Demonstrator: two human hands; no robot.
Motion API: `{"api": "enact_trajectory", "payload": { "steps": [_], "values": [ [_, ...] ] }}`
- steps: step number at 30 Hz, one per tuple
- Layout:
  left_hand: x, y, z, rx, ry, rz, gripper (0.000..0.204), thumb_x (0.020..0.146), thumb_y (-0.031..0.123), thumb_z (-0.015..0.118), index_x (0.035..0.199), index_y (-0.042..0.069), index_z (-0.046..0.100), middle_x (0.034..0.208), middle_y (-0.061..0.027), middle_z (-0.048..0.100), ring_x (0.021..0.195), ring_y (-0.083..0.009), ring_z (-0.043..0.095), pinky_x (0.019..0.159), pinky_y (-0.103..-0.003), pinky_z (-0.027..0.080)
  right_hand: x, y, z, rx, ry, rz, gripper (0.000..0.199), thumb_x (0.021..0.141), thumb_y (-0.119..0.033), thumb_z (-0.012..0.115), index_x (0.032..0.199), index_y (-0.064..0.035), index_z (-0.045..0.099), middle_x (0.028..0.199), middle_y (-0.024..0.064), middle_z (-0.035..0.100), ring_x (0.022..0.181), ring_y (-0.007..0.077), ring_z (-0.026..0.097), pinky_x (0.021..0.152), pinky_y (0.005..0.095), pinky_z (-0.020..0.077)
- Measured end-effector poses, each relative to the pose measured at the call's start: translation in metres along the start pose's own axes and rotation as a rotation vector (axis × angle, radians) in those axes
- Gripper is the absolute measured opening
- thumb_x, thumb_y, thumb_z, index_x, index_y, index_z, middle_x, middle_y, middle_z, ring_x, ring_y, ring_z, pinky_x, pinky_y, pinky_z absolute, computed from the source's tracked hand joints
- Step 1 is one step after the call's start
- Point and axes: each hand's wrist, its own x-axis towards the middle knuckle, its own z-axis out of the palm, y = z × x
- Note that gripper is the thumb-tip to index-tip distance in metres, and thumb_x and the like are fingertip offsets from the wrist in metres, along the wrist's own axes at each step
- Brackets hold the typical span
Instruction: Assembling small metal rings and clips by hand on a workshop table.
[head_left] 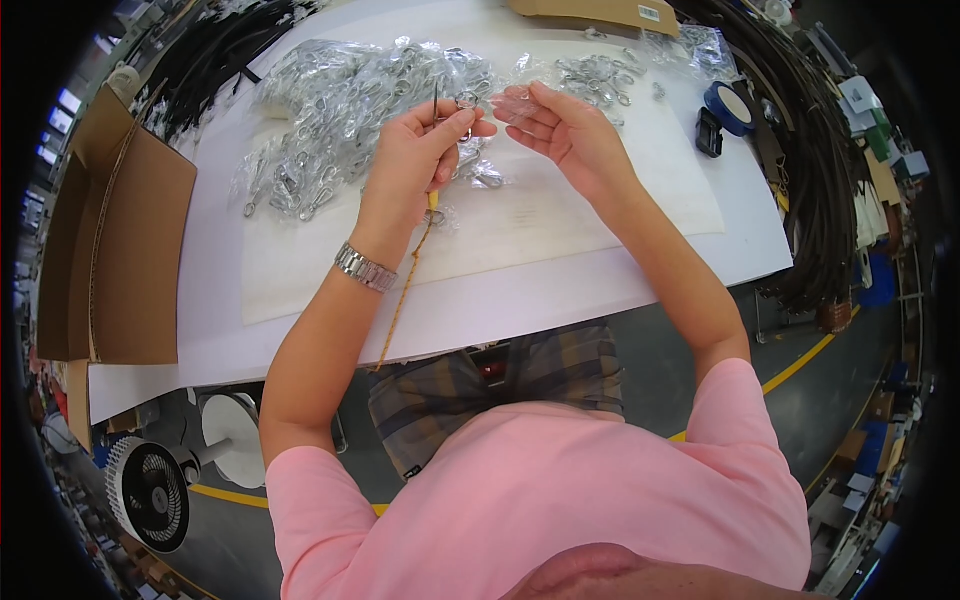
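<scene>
Metal hook (467, 101) is held over the white surface (560, 240), just right of the bagged pile (335, 110). A cardboard box (145, 235) and a fan (157, 497) stand left of the pile. The left hand (425, 148) pinches the hook; the loosely curled right hand (572, 138) holds clear plastic (514, 104).

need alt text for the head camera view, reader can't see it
A person's left hand holds a small silver metal ring-ended piece, and thin clear plastic shows at the right hand, above a white table bearing heaped clear plastic bags of silver metal hardware. A brown cardboard box stands at left.
</scene>
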Motion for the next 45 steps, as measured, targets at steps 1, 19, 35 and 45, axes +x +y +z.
{"api": "enact_trajectory", "payload": {
  "steps": [1,19,35,45],
  "values": [
    [0.0,0.0,-0.001,-0.005,0.031,0.018,0.018,0.098,0.018,0.07,0.104,0.001,0.073,0.086,-0.0031,0.074,0.051,0.0002,0.041,0.043,-0.019,0.028,0.0,-0.001,-0.001,0.013,0.02,0.014,0.032,0.108,-0.028,0.055,0.121,-0.0021,0.068,0.122,0.0139,0.074,0.113,0.0216,0.071,0.104,0.0367,0.0532],
    [-0.012,0.01,0.011,0.248,0.138,0.156,0.021,0.099,0.014,0.067,0.112,-0.002,0.073,0.09,-0.006,0.076,0.055,-0.0002,0.045,0.048,-0.017,0.033,-0.002,0.003,0.007,0.04,-0.004,0.032,0.031,0.107,-0.029,0.058,0.116,-0.001,0.069,0.117,0.0128,0.074,0.106,0.0218,0.073,0.103,0.037,0.0561],
    [-0.013,0.012,0.014,0.232,0.129,0.154,0.02,0.099,0.014,0.067,0.11,-0.002,0.073,0.09,-0.0075,0.077,0.054,-0.0005,0.044,0.048,-0.017,0.033,0.002,0.009,-0.004,0.044,-0.053,0.033,0.027,0.106,-0.022,0.057,0.112,0.0014,0.068,0.117,0.0161,0.074,0.107,0.0238,0.073,0.102,0.0377,0.0572],
    [-0.013,0.008,0.016,0.217,0.155,0.187,0.025,0.1,0.014,0.065,0.119,-0.001,0.067,0.085,-0.0053,0.077,0.05,-0.0012,0.045,0.046,-0.019,0.036,0.0,0.01,0.006,0.01,-0.118,0.001,0.031,0.107,-0.019,0.055,0.127,0.0039,0.062,0.125,0.0159,0.071,0.114,0.0254,0.071,0.104,0.0389,0.0562]
  ]
}}
